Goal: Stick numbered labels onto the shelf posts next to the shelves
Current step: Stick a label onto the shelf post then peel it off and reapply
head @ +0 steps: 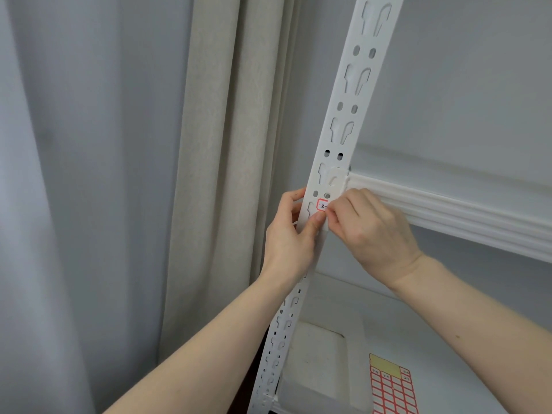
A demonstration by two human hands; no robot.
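A white slotted shelf post [343,121] runs up the middle of the view. A small red-bordered label [322,204] with a handwritten number lies on the post, level with the white shelf edge [448,216]. My left hand [288,237] grips the post from the left, its thumb pressing just below the label. My right hand [373,231] comes in from the right, and its fingertips pinch the label's right edge against the post, hiding part of the number.
A sheet of red-bordered labels [392,389], partly used, lies on the lower shelf [448,354] at the bottom right beside a white box [316,354]. Beige and grey curtains [209,174] hang left of the post. A grey wall is behind the shelves.
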